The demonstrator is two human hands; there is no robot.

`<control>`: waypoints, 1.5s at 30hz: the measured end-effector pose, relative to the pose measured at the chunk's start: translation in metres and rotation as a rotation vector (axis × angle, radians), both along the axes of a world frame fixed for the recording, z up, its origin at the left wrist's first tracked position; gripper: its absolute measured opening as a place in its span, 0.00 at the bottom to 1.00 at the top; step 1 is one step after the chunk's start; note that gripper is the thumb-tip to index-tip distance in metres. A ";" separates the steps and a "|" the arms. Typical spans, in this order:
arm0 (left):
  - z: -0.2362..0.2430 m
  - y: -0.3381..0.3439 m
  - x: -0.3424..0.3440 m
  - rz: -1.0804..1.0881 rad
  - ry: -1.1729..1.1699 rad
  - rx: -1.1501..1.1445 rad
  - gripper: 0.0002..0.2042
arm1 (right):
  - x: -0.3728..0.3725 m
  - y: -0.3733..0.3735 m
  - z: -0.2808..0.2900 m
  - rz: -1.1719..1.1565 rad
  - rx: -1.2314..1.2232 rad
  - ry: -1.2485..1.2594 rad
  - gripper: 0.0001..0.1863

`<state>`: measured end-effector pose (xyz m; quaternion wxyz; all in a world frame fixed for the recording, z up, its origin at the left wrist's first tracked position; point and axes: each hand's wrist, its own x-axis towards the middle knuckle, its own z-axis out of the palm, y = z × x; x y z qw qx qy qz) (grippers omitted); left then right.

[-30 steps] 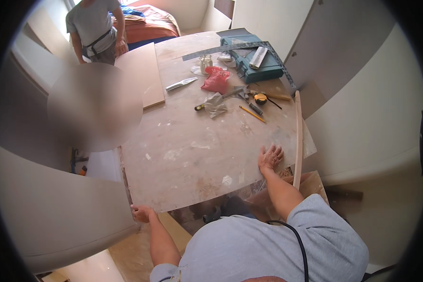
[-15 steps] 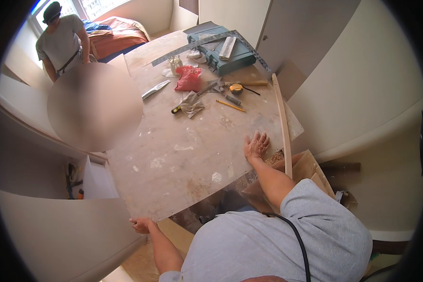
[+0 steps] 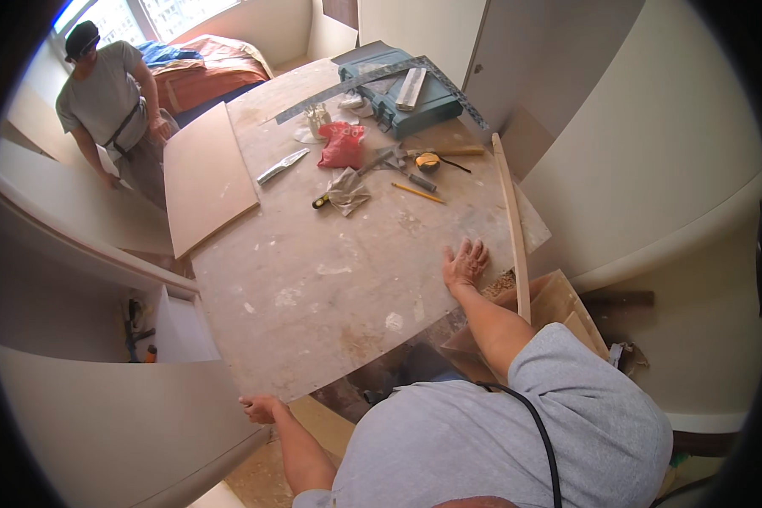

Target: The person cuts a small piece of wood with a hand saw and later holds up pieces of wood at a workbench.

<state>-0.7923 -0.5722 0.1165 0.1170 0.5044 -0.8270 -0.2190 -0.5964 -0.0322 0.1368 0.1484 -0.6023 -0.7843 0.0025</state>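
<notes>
A large worn, paint-spotted wooden board (image 3: 313,313) forms the work surface in front of me. My left hand (image 3: 262,409) holds its near left corner, the fingers curled at the edge. Flat on the right part of the board lies my right hand (image 3: 466,264), its fingers spread and nothing in it. A long thin wooden strip (image 3: 511,229) runs along the right edge beside that hand. Farther in lie a pencil (image 3: 418,193), a yellow and black tape measure (image 3: 427,162), a red plastic bag (image 3: 341,146) and a crumpled cloth (image 3: 347,193).
A pale panel (image 3: 207,182) rests on the board's left side, near a standing co-worker (image 3: 106,102). At the back, a teal tool case (image 3: 415,110) carries a metal square (image 3: 356,87). A bin with shavings (image 3: 559,296) stands below my right arm.
The round blur over the left side is gone, so the pale panel shows. The co-worker has shifted slightly left. Both my hands keep their places on the board.
</notes>
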 end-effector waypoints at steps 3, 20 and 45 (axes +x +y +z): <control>0.000 0.007 0.003 0.013 0.013 -0.049 0.33 | 0.000 0.001 -0.002 0.001 0.014 0.006 0.36; -0.005 -0.007 0.001 -0.004 0.053 -0.078 0.32 | -0.001 -0.005 -0.005 0.037 0.073 -0.043 0.33; 0.000 -0.002 -0.002 0.033 0.047 -0.039 0.32 | -0.002 -0.007 0.005 0.024 0.017 -0.113 0.34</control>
